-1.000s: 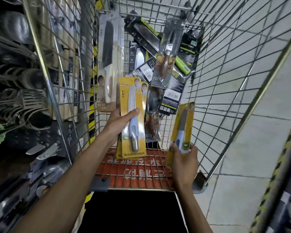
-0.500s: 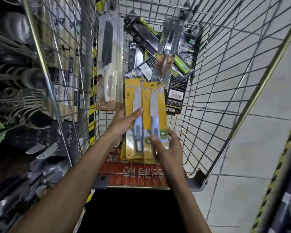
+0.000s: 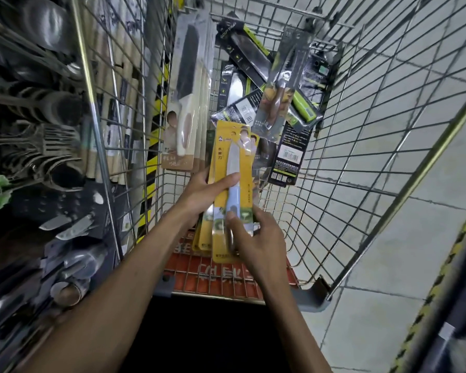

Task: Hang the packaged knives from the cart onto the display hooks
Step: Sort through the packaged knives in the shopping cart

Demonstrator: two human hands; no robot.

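Head view looks down into the wire cart, where the left hand holds a stack of yellow packaged knives upright over the cart's near end, thumb across the front and fingers clamped behind. The right hand pinches the stack's lower end, thumb on the blister and fingers curled round its right edge. Dark knife packs lie heaped at the cart's far end, and white-handled packs lean on its left wall.
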